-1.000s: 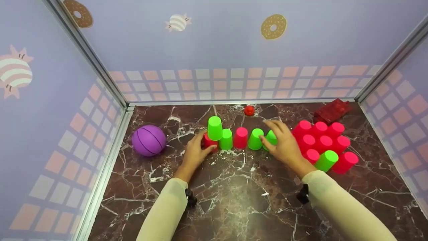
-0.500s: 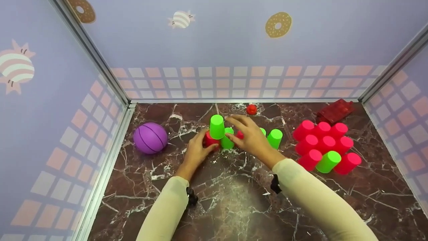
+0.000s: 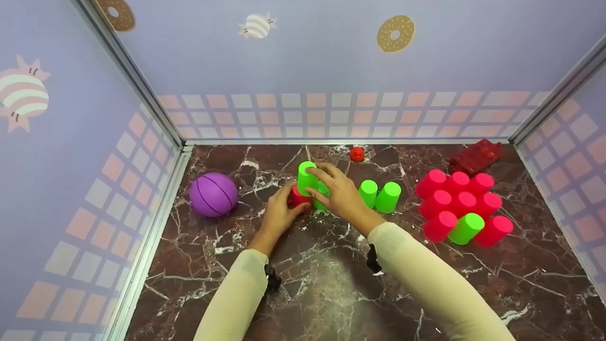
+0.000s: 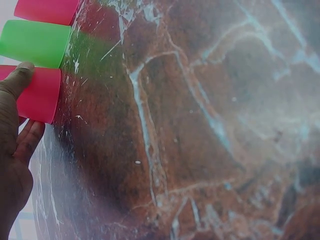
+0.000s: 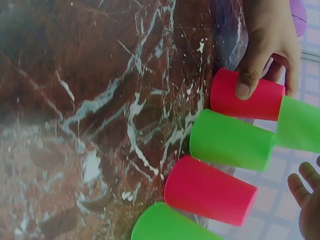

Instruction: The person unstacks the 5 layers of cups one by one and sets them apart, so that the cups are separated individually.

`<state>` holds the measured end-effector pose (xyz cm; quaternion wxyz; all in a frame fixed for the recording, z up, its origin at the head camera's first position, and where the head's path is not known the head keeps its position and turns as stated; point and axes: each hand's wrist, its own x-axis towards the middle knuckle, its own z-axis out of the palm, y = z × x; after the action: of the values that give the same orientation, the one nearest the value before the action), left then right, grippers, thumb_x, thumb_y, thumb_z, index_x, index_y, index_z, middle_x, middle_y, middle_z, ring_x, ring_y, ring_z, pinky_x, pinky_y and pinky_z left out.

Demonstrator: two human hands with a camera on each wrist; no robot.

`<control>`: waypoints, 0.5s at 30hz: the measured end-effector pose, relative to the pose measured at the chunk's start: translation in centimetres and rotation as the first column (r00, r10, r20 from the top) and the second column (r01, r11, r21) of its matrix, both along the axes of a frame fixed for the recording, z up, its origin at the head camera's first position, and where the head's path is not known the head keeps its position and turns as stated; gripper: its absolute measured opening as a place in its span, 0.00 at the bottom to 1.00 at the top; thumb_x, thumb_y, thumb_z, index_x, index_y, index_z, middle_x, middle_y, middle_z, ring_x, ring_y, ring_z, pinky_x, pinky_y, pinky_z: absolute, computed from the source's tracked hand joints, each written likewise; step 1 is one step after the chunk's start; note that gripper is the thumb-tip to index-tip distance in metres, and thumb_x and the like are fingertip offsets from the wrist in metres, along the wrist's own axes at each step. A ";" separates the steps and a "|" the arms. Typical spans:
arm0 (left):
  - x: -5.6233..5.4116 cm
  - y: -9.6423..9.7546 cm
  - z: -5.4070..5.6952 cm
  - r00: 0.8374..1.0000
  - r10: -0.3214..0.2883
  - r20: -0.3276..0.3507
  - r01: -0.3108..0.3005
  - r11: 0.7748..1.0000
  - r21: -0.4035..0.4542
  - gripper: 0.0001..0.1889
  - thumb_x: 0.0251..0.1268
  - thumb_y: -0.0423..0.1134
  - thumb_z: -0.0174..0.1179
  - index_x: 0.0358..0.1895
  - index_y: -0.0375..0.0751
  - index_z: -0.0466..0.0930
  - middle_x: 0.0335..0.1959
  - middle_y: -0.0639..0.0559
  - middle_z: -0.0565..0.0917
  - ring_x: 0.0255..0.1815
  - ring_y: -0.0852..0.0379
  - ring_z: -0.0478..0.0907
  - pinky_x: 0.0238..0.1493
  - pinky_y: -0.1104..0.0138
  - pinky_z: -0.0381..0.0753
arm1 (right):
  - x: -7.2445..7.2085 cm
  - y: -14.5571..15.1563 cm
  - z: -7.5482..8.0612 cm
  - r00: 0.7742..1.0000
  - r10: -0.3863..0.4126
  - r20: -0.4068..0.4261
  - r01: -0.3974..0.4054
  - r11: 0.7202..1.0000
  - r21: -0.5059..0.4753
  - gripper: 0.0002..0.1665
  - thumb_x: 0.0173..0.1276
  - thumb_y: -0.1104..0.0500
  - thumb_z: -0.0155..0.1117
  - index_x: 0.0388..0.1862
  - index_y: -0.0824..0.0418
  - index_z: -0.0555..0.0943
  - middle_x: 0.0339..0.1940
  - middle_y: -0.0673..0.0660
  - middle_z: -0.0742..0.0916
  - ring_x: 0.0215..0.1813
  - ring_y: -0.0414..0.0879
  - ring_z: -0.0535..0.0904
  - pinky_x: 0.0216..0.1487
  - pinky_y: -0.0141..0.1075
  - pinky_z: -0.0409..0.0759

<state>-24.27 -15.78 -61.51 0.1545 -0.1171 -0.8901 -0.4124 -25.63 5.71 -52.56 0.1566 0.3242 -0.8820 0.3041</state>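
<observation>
Left hand [image 3: 277, 218]: gripping the leftmost red cup [image 3: 301, 195] between thumb and fingers. Right hand [image 3: 343, 194]: hovering, fingers parted, just beside the upper green cup [image 3: 306, 182], which is straddling the leftmost red cup and a lower green cup [image 5: 230, 141].

In the middle of the frame, the left hand [image 3: 278, 216] holds a red cup [image 3: 300, 199], with a raised green cup [image 3: 307, 182] above it. The right hand [image 3: 339, 193] overlaps that raised cup's right edge. Two green cups [image 3: 368, 193] stand just right of centre. At the right is a cluster of red cups [image 3: 463, 204] with a lone green cup [image 3: 466, 229] at its lower edge. A purple ball [image 3: 213, 194] sits at left.
</observation>
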 end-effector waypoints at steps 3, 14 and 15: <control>0.0 0.0 0.0 1.000 -0.004 -0.010 0.004 1.000 0.003 0.36 0.64 0.46 0.81 0.72 0.38 0.80 0.59 0.34 0.89 0.57 0.38 0.90 0.60 0.45 0.90 | 0.0 -0.4 -0.1 1.000 0.000 0.019 0.000 0.999 -0.035 0.30 0.77 0.49 0.76 0.73 0.55 0.81 0.70 0.64 0.84 0.62 0.62 0.89 0.59 0.58 0.91; 0.1 0.0 0.0 1.000 -0.010 0.000 0.010 1.000 0.020 0.36 0.63 0.45 0.82 0.72 0.39 0.80 0.60 0.35 0.89 0.57 0.39 0.90 0.60 0.46 0.91 | -0.1 -1.6 -0.6 0.997 0.002 0.073 0.008 0.990 -0.141 0.25 0.77 0.56 0.77 0.67 0.59 0.80 0.64 0.62 0.82 0.65 0.59 0.87 0.68 0.52 0.88; 0.1 0.0 0.0 1.000 -0.010 -0.002 0.010 1.000 0.022 0.36 0.63 0.45 0.82 0.72 0.38 0.80 0.60 0.35 0.89 0.57 0.38 0.90 0.59 0.46 0.91 | -0.1 -1.6 -0.7 0.998 0.004 0.069 0.006 0.989 -0.148 0.24 0.77 0.56 0.77 0.67 0.59 0.80 0.64 0.62 0.82 0.65 0.59 0.86 0.68 0.52 0.88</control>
<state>-24.19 -15.80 -61.53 0.1544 -0.1202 -0.8849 -0.4227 -25.72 4.10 -53.21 0.1498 0.3005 -0.8621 0.3795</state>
